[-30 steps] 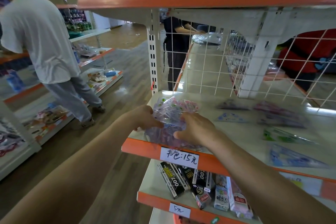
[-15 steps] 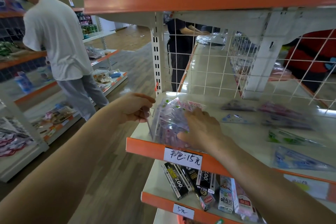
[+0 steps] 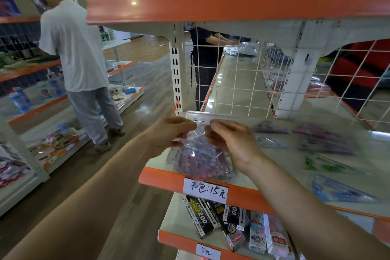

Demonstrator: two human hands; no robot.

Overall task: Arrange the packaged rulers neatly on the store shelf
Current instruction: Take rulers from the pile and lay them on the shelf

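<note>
Head view: gripping packaged rulers (image 3: 200, 157) by the top edge with left hand (image 3: 168, 134) and right hand (image 3: 232, 140), fingers curled onto the clear wrapper. Lower end resting at the front left corner of the middle shelf (image 3: 162, 181), just above the price label (image 3: 205, 189). Possibly several packets together; count lost in glare and blur. Further right, loose ruler packets (image 3: 325, 143) lying flat, smeared, prints unreadable.
</note>
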